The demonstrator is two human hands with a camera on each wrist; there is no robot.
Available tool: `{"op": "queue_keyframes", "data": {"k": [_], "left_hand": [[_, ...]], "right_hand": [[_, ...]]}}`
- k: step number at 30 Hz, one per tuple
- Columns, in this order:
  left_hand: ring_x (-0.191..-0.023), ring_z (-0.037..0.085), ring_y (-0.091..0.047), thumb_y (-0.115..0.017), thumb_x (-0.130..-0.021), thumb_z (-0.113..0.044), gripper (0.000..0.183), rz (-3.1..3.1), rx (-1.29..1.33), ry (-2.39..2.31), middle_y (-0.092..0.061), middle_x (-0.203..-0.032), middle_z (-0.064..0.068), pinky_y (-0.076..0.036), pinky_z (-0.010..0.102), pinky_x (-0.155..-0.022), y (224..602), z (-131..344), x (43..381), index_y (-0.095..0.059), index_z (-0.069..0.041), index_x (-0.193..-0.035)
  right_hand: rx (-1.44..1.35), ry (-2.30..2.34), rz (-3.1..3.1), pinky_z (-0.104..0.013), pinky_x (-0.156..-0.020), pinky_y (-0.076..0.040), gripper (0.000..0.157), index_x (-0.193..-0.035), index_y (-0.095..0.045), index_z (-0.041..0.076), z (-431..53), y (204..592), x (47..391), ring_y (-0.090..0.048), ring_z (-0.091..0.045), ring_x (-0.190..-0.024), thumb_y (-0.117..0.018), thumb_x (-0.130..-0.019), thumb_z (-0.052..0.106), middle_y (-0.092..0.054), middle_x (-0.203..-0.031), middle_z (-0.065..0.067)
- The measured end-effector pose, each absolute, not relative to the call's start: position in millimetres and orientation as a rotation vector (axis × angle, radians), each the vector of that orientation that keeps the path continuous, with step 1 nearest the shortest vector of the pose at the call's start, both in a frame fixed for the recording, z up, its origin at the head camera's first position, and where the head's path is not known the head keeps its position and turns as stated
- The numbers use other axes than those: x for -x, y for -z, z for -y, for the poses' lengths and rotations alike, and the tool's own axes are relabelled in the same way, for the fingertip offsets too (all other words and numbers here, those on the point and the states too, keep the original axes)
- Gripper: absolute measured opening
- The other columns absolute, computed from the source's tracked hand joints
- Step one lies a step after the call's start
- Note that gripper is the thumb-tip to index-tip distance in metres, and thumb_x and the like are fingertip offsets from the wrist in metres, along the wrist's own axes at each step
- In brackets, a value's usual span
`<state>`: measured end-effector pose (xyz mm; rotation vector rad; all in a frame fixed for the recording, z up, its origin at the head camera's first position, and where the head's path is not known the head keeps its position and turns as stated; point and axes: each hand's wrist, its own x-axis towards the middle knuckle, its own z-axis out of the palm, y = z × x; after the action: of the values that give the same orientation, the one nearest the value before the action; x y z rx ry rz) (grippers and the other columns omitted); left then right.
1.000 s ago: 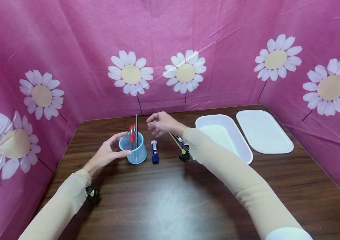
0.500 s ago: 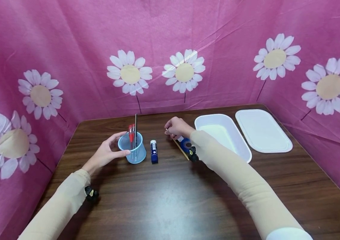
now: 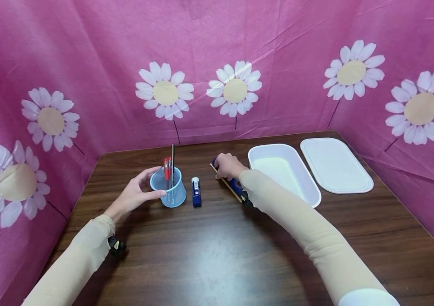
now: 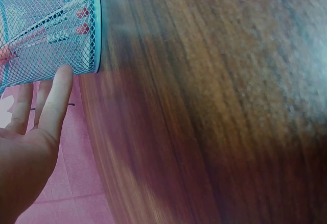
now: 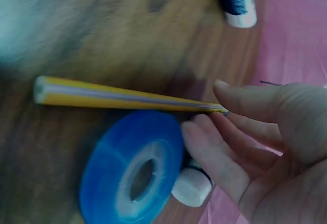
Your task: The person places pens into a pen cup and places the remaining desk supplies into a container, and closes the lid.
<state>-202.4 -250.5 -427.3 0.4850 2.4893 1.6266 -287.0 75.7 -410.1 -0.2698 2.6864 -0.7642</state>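
A white tub (image 3: 278,170) stands well right of a blue mesh cup (image 3: 178,196), gripped by the left hand (image 3: 137,193), with red-tipped pens (image 3: 167,170) and a dark pencil (image 3: 173,159) inside. Right of the cup lie blue tape (image 5: 104,168) and, beside it, a yellow pencil (image 5: 133,98), its far end between the right hand's (image 3: 228,165) parted thumb and fingers.

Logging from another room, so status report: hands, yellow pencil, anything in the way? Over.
Left hand round mesh cup. Right hand at far end of yellow pencil, grip unclear. Blue tape roll close beside pencil; could crowd fingers.
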Motion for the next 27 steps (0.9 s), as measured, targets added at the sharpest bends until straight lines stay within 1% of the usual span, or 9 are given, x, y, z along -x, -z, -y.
{"op": "queue_keyframes", "data": {"k": [3, 5, 8, 11, 14, 16, 20, 23, 27], "left_hand": [[-0.110, 0.032, -0.058, -0.084, -0.086, -0.019, 0.077, -2.489, -0.487, -1.620, -0.058, -0.134, 0.013, -0.053, 0.032, -0.085, 426.5, 251.9, 201.6, -0.046, -0.024, -0.152], [-0.112, 0.031, -0.056, -0.085, -0.086, -0.022, 0.077, -2.494, -0.471, -1.604, -0.058, -0.134, 0.012, -0.053, 0.032, -0.087, 426.3, 252.2, 201.1, -0.045, -0.025, -0.152], [-0.117, 0.029, -0.053, -0.085, -0.086, -0.025, 0.078, -2.502, -0.452, -1.577, -0.057, -0.135, 0.010, -0.052, 0.031, -0.090, 426.0, 252.4, 200.1, -0.044, -0.026, -0.153], [-0.119, 0.028, -0.053, -0.085, -0.085, -0.026, 0.079, -2.501, -0.436, -1.577, -0.056, -0.135, 0.010, -0.052, 0.030, -0.092, 425.0, 252.2, 199.4, -0.044, -0.026, -0.152], [-0.117, 0.030, -0.054, -0.085, -0.086, -0.024, 0.078, -2.500, -0.455, -1.588, -0.057, -0.136, 0.012, -0.052, 0.032, -0.090, 424.2, 252.1, 199.7, -0.044, -0.024, -0.153], [-0.117, 0.031, -0.053, -0.085, -0.086, -0.025, 0.078, -2.507, -0.455, -1.580, -0.056, -0.137, 0.010, -0.051, 0.034, -0.091, 423.6, 251.8, 200.0, -0.045, -0.026, -0.152], [-0.120, 0.029, -0.051, -0.084, -0.086, -0.028, 0.078, -2.519, -0.448, -1.559, -0.054, -0.139, 0.008, -0.049, 0.038, -0.095, 424.7, 251.5, 201.2, -0.044, -0.028, -0.153], [-0.120, 0.030, -0.053, -0.084, -0.087, -0.026, 0.078, -2.507, -0.461, -1.569, -0.055, -0.138, 0.009, -0.049, 0.037, -0.095, 426.6, 251.4, 201.7, -0.043, -0.026, -0.153], [-0.117, 0.031, -0.055, -0.084, -0.086, -0.024, 0.078, -2.497, -0.465, -1.586, -0.057, -0.136, 0.011, -0.051, 0.033, -0.092, 427.2, 251.3, 201.8, -0.044, -0.026, -0.153]], "right_hand": [[0.260, 0.743, -2.664, -0.031, -0.054, -0.060, 0.042, -0.121, -0.068, 0.000, -72.5, 414.0, 285.0, -0.069, -0.024, -0.072, -0.084, -0.083, 0.003, -0.068, -0.097, -0.016], [0.229, 0.761, -2.639, -0.031, -0.053, -0.060, 0.044, -0.123, -0.067, 0.001, -71.4, 416.5, 284.9, -0.070, -0.024, -0.071, -0.084, -0.082, 0.002, -0.068, -0.091, -0.015], [0.189, 0.805, -2.599, -0.032, -0.054, -0.060, 0.047, -0.126, -0.065, 0.001, -70.8, 419.2, 285.5, -0.070, -0.023, -0.072, -0.082, -0.082, 0.000, -0.068, -0.087, -0.015], [0.215, 0.807, -2.564, -0.032, -0.054, -0.060, 0.048, -0.128, -0.063, 0.000, -70.2, 419.3, 285.3, -0.069, -0.023, -0.071, -0.080, -0.083, -0.001, -0.067, -0.086, -0.015], [0.264, 0.800, -2.529, -0.032, -0.054, -0.061, 0.045, -0.128, -0.061, 0.000, -69.9, 416.8, 283.6, -0.069, -0.023, -0.072, -0.077, -0.085, 0.000, -0.068, -0.088, -0.015], [0.288, 0.811, -2.490, -0.033, -0.055, -0.061, 0.045, -0.130, -0.059, 0.000, -69.9, 414.4, 281.9, -0.069, -0.024, -0.073, -0.074, -0.087, 0.000, -0.068, -0.090, -0.015], [0.325, 0.888, -2.365, -0.035, -0.060, -0.062, 0.055, -0.140, -0.051, -0.003, -70.7, 411.3, 279.0, -0.069, -0.024, -0.077, -0.067, -0.087, 0.001, -0.069, -0.095, -0.014], [0.345, 0.973, -2.248, -0.037, -0.063, -0.062, 0.049, -0.135, -0.055, -0.005, -71.2, 408.0, 278.5, -0.068, -0.024, -0.077, -0.064, -0.088, 0.002, -0.071, -0.097, -0.017], [0.365, 1.062, -2.117, -0.038, -0.067, -0.063, 0.031, -0.120, -0.064, -0.007, -70.6, 399.5, 279.5, -0.066, -0.025, -0.074, -0.062, -0.090, 0.002, -0.069, -0.094, -0.019]]}}
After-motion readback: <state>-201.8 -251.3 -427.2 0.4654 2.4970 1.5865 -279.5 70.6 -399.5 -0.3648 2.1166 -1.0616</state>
